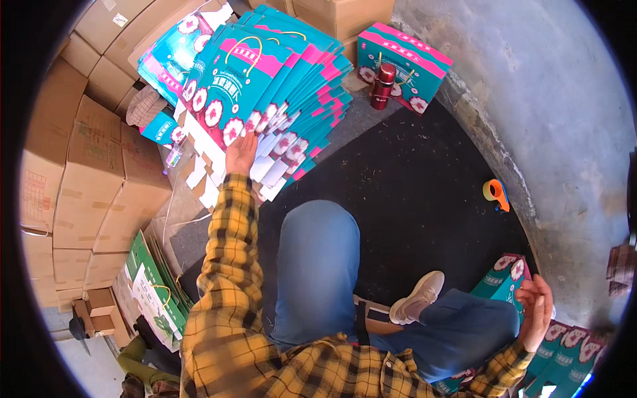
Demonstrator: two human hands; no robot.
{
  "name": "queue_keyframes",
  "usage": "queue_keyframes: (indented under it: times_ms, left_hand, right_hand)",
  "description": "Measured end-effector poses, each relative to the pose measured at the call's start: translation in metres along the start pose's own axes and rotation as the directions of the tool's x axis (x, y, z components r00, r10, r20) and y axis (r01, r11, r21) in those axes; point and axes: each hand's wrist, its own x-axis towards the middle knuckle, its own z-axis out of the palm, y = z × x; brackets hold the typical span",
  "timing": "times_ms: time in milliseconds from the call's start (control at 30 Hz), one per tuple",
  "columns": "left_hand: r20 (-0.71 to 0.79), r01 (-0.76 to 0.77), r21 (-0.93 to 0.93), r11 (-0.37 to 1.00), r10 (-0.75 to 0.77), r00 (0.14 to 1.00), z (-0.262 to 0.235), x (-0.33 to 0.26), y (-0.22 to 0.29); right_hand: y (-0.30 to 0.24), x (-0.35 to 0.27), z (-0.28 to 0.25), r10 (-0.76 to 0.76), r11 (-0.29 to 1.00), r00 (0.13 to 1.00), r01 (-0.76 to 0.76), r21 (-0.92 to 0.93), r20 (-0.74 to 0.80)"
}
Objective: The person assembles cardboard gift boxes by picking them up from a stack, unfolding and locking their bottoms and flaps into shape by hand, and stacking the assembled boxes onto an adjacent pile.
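Note:
A fanned stack of flat teal gift boxes [285, 86] with pink bands, flower prints and yellow cord handles lies ahead on the left. At the near edge of the top flat gift box [222, 86] is my left hand [241, 156], its fingers closed on that edge; the fingertips are partly hidden. My right hand [535, 313] is raised at the lower right, holding nothing, its fingers loosely bent and apart. Close beside it stand folded-up teal gift boxes [502, 280], and more teal boxes [564, 351] are below it.
Brown cartons [89, 179] are stacked along the left. A red thermos [383, 86] stands before a teal gift box [415, 63] at the wall. An orange tape dispenser [496, 195] lies on the black mat [411, 179]. Green bags [156, 285] stand at lower left, near another person's leg [149, 365].

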Motion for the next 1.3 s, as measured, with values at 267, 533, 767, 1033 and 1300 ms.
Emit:
queue_keyframes:
  times_ms: [267,533,767,1033,1300]
  left_hand:
    - [-0.130,-0.138,-0.428,0.893,0.090,0.987,-0.005,0.091,-0.029]
    - [0.202,-0.122,-0.165,0.979,0.154,0.967,-0.023,0.132,0.095]
    - [0.122,-0.494,0.314,0.811,0.482,0.868,0.007,-0.050,0.045]
    - [0.365,-0.604,0.508,0.614,0.482,0.797,0.071,-0.258,0.027]
    - [0.636,-0.547,0.267,0.793,0.281,0.718,0.208,-0.336,-0.065]
  right_hand:
    - [0.047,0.052,0.052,0.327,0.944,0.940,-0.331,0.016,0.099]
    - [0.065,0.065,0.054,0.370,0.900,0.915,-0.396,0.180,0.162]
    - [0.044,0.057,0.059,0.336,0.942,0.920,-0.334,-0.047,0.200]
    - [0.048,0.025,0.038,0.218,0.975,0.961,-0.210,-0.066,0.169]
    - [0.051,0.011,0.002,0.191,0.981,0.960,-0.184,-0.052,0.206]
